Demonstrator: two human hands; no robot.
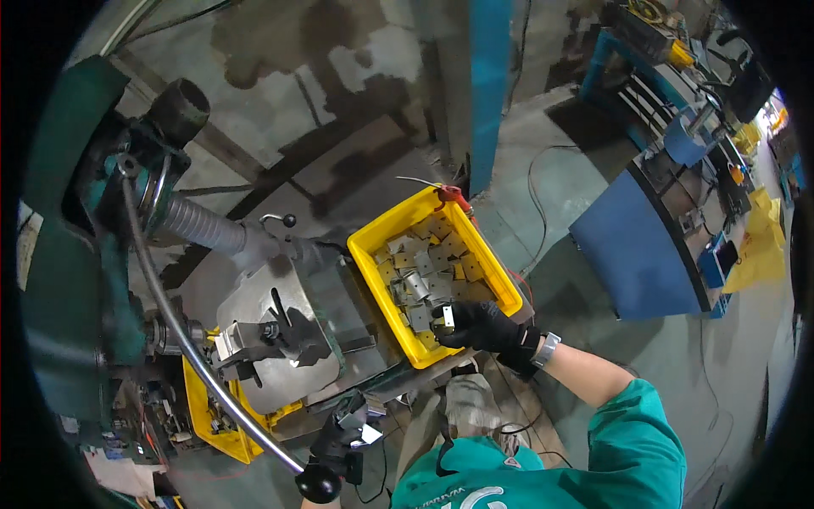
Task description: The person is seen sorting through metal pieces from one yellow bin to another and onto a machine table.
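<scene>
My right hand point(479, 327), in a black glove, is closed at the near right side of a yellow bin point(505, 301). Between its fingers is a small metal plate point(448, 316) with a hole. Many similar plates point(437, 259) lie loose in the bin, with a bent, rounded metal piece point(416, 285) among them. Lower down, my left hand point(334, 441), also gloved in black, is closed on bent metal pieces point(365, 431); how many I cannot tell. A black lever knob point(318, 483) sits just below that hand.
A green drill press point(76, 254) stands on the left, its long lever point(182, 335) curving toward me. A fixture point(254, 339) is on its metal table point(292, 382). Beneath is another yellow bin point(246, 448). Right of the blue post point(490, 93), a blue workbench point(632, 242) stands beyond floor cables.
</scene>
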